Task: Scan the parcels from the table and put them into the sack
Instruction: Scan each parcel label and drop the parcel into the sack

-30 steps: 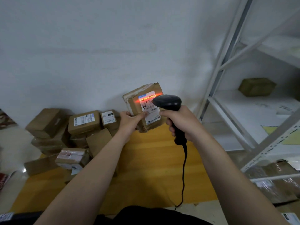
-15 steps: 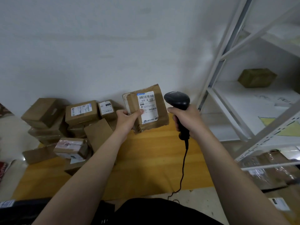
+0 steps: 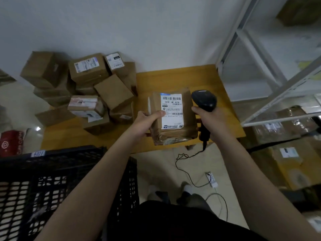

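Cardboard parcel w/ glossy tape, matt black plastic scanner, prob. wood table.

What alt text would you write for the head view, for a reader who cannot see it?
A person's left hand holds a taped brown parcel, label up, over a yellow table while the right hand grips a black corded scanner beside it. More parcels are piled at the table's left, and a black mesh crate stands at near left.
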